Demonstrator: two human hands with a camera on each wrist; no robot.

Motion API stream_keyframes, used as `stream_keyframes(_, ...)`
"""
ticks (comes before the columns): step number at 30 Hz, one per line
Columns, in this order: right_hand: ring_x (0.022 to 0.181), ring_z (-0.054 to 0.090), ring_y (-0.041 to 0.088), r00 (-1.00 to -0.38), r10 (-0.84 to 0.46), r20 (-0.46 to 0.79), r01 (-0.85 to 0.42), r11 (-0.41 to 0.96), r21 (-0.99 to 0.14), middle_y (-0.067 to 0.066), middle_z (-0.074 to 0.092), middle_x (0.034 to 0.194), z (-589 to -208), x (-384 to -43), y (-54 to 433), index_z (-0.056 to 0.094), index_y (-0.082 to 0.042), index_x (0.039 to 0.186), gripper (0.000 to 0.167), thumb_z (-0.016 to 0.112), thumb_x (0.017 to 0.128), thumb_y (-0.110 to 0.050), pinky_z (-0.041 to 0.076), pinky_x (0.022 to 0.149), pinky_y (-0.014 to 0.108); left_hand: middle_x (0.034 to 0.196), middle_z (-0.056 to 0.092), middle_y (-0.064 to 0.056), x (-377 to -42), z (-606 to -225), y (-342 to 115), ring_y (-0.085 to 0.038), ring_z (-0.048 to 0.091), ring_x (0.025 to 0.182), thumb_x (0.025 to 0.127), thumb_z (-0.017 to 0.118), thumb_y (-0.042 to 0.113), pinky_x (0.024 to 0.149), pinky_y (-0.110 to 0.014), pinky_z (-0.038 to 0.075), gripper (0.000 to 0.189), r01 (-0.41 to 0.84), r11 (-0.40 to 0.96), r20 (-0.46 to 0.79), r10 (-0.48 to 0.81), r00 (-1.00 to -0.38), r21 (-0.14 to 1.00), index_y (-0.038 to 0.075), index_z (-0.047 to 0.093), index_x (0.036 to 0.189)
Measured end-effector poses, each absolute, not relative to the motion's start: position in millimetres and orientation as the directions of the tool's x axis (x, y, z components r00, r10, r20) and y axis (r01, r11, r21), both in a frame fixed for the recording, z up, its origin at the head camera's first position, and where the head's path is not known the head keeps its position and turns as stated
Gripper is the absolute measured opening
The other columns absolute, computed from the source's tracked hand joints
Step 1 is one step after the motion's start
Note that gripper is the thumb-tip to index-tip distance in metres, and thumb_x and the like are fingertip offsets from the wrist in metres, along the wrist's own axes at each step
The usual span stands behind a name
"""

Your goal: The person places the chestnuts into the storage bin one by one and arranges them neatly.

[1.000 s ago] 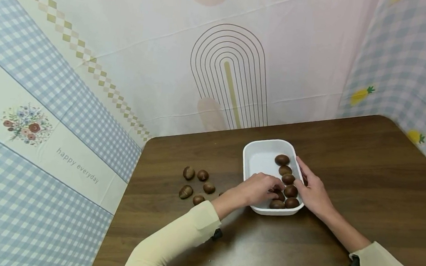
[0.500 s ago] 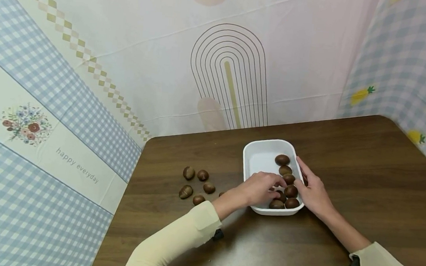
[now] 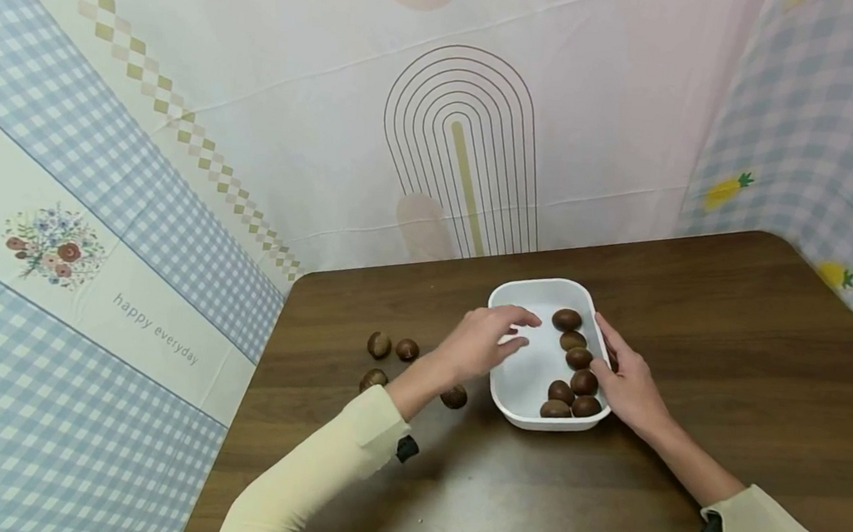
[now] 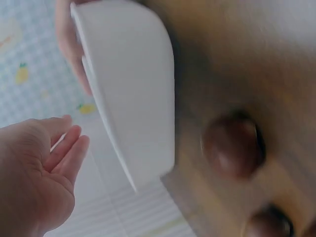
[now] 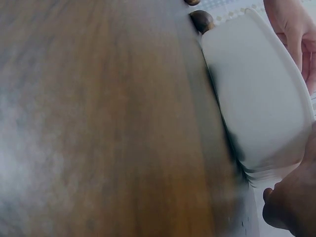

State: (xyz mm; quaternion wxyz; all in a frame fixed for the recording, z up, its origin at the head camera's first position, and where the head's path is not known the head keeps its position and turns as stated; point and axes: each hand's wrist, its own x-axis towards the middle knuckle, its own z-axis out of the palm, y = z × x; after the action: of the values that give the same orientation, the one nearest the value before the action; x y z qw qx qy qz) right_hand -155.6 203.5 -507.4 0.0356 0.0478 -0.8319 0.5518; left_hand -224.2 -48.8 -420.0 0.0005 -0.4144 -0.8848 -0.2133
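Observation:
A white rectangular tub point(image 3: 502, 393) stands on the table with several brown chestnuts point(image 3: 583, 383) in it, along its right side and near end. My left hand point(image 3: 476, 341) hovers over the tub's left rim, fingers spread and thumb apart, with nothing between them; its empty palm side shows in the left wrist view. On the other side, my right hand point(image 3: 631, 386) grips the tub's right wall, thumb at the rim and fingers along the outside. More chestnuts point(image 3: 378, 345) lie loose left of the tub, some hidden behind my left forearm.
The brown wooden table point(image 3: 729, 340) runs up to a patterned cloth wall point(image 3: 618, 131) at the back. Checked cloth point(image 3: 168, 304) hangs at the left side. A loose chestnut point(image 3: 454, 396) lies close to the tub's left wall.
My left hand has let go of a chestnut at the tub's near right part, then risen and moved left to the left rim. The right hand and tub have stayed in place.

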Motion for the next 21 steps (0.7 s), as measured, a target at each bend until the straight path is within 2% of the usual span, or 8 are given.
stream_keyframes(4, 0.149, 0.035, 0.052, -0.992, -0.043, 0.121, -0.128, 0.379, -0.916, 0.028, 0.026, 0.169, -508, -156, 204, 0.019, -0.015, 0.172, 0.071, 0.046, 0.106, -0.004, 0.037, 0.112, 0.07, 0.133, 0.072, 0.0, -232, -412, -69, -0.021, 0.072, 0.113, 0.104, 0.071, 0.012, 0.095, -0.026, 0.056, 0.029, 0.724, 0.579, 0.244, 0.692, -0.68, 0.375, 0.013, 0.072, 0.133)
stream_keyframes(8, 0.148, 0.036, 0.052, -0.991, -0.045, 0.129, -0.136, 0.383, -0.913, 0.029, 0.028, 0.168, -508, -156, 204, 0.02, -0.015, 0.171, 0.071, 0.046, 0.106, -0.004, 0.037, 0.111, 0.07, 0.132, 0.072, -0.001, -237, -410, -92, -0.019, 0.071, 0.116, 0.103, 0.073, 0.012, 0.096, -0.032, 0.057, 0.031, 0.712, 0.593, 0.308, 0.645, -0.7, 0.377, 0.013, 0.072, 0.133)
stream_keyframes(16, 0.147, 0.038, 0.05, -0.992, -0.044, 0.121, -0.128, 0.371, -0.92, 0.03, 0.03, 0.167, -508, -155, 204, 0.019, -0.016, 0.172, 0.072, 0.046, 0.106, -0.004, 0.039, 0.11, 0.069, 0.135, 0.071, -0.002, -240, -418, -134, -0.018, 0.067, 0.125, 0.1, 0.077, 0.012, 0.103, -0.037, 0.055, 0.039, 0.692, 0.615, 0.397, 0.567, -0.721, 0.378, 0.012, 0.069, 0.139)
stream_keyframes(21, 0.147, 0.038, 0.05, -0.992, -0.044, 0.117, -0.125, 0.37, -0.921, 0.029, 0.029, 0.168, -508, -156, 204, 0.019, -0.015, 0.172, 0.071, 0.046, 0.106, -0.004, 0.04, 0.11, 0.069, 0.135, 0.072, -0.004, -237, -429, -152, -0.02, 0.068, 0.124, 0.099, 0.078, 0.013, 0.103, -0.039, 0.056, 0.041, 0.685, 0.627, 0.425, 0.542, -0.725, 0.371, 0.01, 0.069, 0.139)
